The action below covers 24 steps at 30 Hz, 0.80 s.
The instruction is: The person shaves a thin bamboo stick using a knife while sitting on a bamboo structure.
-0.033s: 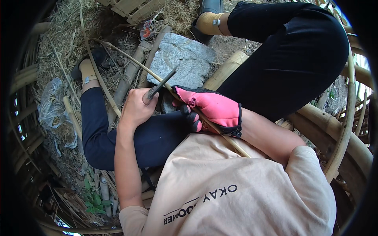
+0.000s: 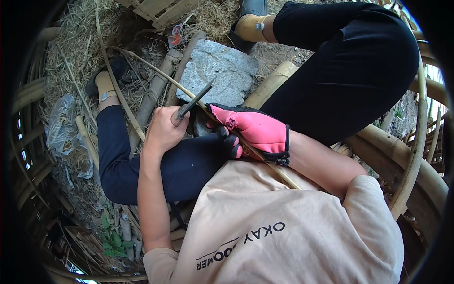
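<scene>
My left hand [image 2: 163, 130] is bare and closed round the handle of a knife, whose dark narrow blade [image 2: 202, 93] points up and to the right. That blade crosses a long, thin bamboo strip [image 2: 161, 72]; whether its edge bites in cannot be made out. Wrapped round the same strip, my right hand [image 2: 257, 130] wears a pink and black glove, with its fingers curled underneath. The strip runs slantwise from the ground at upper left, through the glove, to the front of my beige shirt [image 2: 293, 222]. Both hands are above my thigh in dark trousers [image 2: 184, 158].
A flat grey stone slab [image 2: 217, 71] lies beyond my hands, beside bamboo poles [image 2: 156, 92]. Crumpled clear plastic [image 2: 64, 128] is at the left on straw-covered ground. Thick bamboo rails [image 2: 402, 165] are close on the right. A small green plant [image 2: 113, 242] grows at lower left.
</scene>
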Motion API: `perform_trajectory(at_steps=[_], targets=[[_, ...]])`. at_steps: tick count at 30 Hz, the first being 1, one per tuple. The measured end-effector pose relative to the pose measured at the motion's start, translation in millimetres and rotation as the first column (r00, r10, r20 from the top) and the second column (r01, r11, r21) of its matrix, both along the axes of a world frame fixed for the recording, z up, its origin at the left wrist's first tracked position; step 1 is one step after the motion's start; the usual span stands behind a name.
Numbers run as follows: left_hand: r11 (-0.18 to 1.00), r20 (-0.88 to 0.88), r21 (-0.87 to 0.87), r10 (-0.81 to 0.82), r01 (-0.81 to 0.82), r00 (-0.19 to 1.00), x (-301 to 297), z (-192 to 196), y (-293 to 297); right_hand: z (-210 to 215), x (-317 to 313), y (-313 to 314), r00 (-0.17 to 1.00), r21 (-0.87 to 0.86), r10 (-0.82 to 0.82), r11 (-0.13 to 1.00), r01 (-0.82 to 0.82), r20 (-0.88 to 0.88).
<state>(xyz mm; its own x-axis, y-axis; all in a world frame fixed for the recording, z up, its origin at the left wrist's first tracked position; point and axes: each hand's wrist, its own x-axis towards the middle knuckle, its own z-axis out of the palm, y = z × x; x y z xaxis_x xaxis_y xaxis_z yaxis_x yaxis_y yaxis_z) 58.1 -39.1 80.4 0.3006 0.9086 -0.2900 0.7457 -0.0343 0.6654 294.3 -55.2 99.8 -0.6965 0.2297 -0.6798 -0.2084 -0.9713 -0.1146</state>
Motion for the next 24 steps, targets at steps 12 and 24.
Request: perform_trajectory(at_steps=[12, 24], targets=[[0.968, -0.225, 0.125, 0.239, -0.216, 0.945, -65, -41, 23, -4, -9, -3, 0.999, -0.022, -0.035, 0.999, 0.036, 0.031], [0.989, 0.093, 0.129, 0.062, -0.074, 0.994, -20, -40, 6, -4, -5, -5, 0.998, 0.003, -0.049, 0.999, 0.049, 0.03]])
